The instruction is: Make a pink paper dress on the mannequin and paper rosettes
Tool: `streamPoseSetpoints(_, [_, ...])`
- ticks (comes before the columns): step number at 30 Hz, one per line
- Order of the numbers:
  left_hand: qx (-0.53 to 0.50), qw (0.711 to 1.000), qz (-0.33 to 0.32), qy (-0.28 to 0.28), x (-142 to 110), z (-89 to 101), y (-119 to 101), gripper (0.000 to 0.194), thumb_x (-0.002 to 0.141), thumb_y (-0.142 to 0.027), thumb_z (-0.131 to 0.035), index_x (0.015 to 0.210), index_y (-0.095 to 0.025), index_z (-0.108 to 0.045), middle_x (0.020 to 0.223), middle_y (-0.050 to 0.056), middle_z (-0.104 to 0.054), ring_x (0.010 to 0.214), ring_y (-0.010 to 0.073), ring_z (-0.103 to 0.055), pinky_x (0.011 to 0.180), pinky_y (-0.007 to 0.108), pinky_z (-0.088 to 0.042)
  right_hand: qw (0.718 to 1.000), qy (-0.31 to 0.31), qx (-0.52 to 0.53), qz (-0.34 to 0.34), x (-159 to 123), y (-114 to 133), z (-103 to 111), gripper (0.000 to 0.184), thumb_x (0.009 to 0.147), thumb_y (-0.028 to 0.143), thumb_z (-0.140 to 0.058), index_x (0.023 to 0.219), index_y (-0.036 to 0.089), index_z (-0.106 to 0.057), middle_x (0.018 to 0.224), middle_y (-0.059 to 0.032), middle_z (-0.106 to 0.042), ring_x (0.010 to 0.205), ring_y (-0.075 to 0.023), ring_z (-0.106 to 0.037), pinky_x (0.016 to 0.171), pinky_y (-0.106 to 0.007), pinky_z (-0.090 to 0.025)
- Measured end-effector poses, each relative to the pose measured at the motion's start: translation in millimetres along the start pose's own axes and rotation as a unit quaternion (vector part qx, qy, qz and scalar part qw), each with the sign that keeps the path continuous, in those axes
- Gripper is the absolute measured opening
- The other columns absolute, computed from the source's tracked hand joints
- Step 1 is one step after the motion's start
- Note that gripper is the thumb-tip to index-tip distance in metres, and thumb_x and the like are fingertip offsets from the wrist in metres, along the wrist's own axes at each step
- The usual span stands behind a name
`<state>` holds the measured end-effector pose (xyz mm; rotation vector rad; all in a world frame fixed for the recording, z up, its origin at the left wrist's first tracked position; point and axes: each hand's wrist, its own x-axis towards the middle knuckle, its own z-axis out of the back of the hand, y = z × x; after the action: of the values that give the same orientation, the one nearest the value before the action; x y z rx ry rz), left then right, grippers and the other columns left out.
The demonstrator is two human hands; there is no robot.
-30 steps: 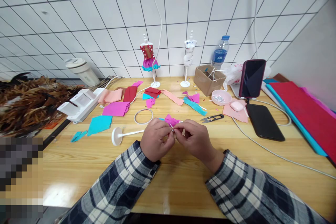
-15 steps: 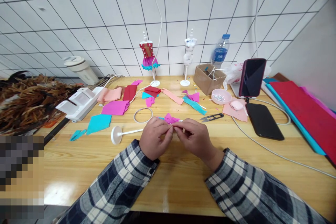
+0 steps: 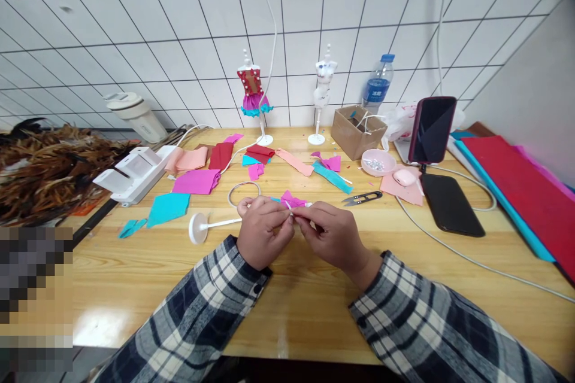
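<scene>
My left hand (image 3: 263,230) and my right hand (image 3: 330,233) meet over the middle of the wooden table (image 3: 287,305), fingers pinched together. Between the fingertips sits a small white thing (image 3: 290,209), too small to name. A crumpled magenta paper piece (image 3: 291,198) lies just beyond the fingers, touching them. A white mannequin stand (image 3: 200,227) lies on its side to the left of my left hand, its rod running under that hand. A thin ring (image 3: 244,194) lies behind it.
Coloured paper scraps (image 3: 197,181) litter the table's back half. Two small dress forms (image 3: 252,93) stand by the tiled wall, with a cardboard box (image 3: 357,131), bottle (image 3: 376,85), bead dish (image 3: 378,163), snips (image 3: 362,197), phones (image 3: 451,203) and cable. Feathers (image 3: 49,167) lie left, paper sheets (image 3: 521,191) right.
The view has tilted slightly, so everything sits a little higher. Both hands stay pinched together at the same spot with small finger movements.
</scene>
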<state>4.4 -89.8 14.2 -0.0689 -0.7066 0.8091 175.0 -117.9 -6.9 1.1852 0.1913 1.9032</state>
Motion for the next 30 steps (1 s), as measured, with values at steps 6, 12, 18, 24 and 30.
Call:
streamPoseSetpoints(6, [0.032,0.999,-0.007,0.006,-0.6,-1.7,0.0,0.024,0.084,-0.021,-0.055,0.065,-0.022,-0.07,0.072,0.0,-0.073,0.075,0.0191,-0.055,0.078,0.043,-0.026,1.0,-0.006,-0.011,-0.01,0.8,-2.6,-1.3,0.017,0.089,0.02,-0.056,0.096,0.017,-0.071,0.081,-0.0039,-0.071,0.067,-0.0121,-0.061,0.064,-0.023,-0.047])
streamPoseSetpoints(12, [0.038,0.999,-0.013,0.001,0.1,-1.2,-1.2,0.022,0.082,-0.021,-0.057,0.065,-0.022,-0.069,0.069,-0.002,-0.072,0.073,0.0186,-0.056,0.079,0.044,-0.025,1.0,-0.01,-0.009,-0.021,1.6,-1.1,-1.6,0.015,0.087,0.021,-0.058,0.091,0.017,-0.072,0.075,-0.0025,-0.07,0.06,-0.0107,-0.057,0.06,-0.023,-0.045])
streamPoseSetpoints(18, [0.035,0.999,-0.011,-0.002,0.3,1.5,-2.6,0.02,0.081,-0.02,-0.058,0.066,-0.023,-0.07,0.067,-0.002,-0.072,0.072,0.0182,-0.056,0.078,0.044,-0.026,1.0,-0.008,0.01,-0.028,1.4,-0.4,-1.9,0.015,0.086,0.022,-0.059,0.092,0.018,-0.072,0.072,-0.0019,-0.068,0.058,-0.0102,-0.056,0.058,-0.022,-0.045])
streamPoseSetpoints(24, [0.041,0.999,-0.011,-0.008,0.1,1.3,-2.5,0.019,0.08,-0.021,-0.058,0.066,-0.024,-0.07,0.066,-0.003,-0.071,0.072,0.0181,-0.057,0.08,0.045,-0.026,0.999,-0.032,-0.015,-0.023,1.0,0.8,-2.1,0.012,0.087,0.025,-0.06,0.089,0.02,-0.072,0.077,-0.0015,-0.07,0.058,-0.0097,-0.056,0.058,-0.022,-0.044])
streamPoseSetpoints(30, [0.045,0.999,-0.011,-0.004,1.0,1.8,-2.3,0.02,0.08,-0.021,-0.058,0.064,-0.023,-0.069,0.064,-0.002,-0.07,0.072,0.0181,-0.057,0.079,0.045,-0.026,0.999,-0.038,-0.027,-0.019,0.1,2.0,-1.5,0.01,0.088,0.024,-0.061,0.089,0.02,-0.07,0.079,-0.0008,-0.07,0.057,-0.0089,-0.055,0.058,-0.022,-0.042])
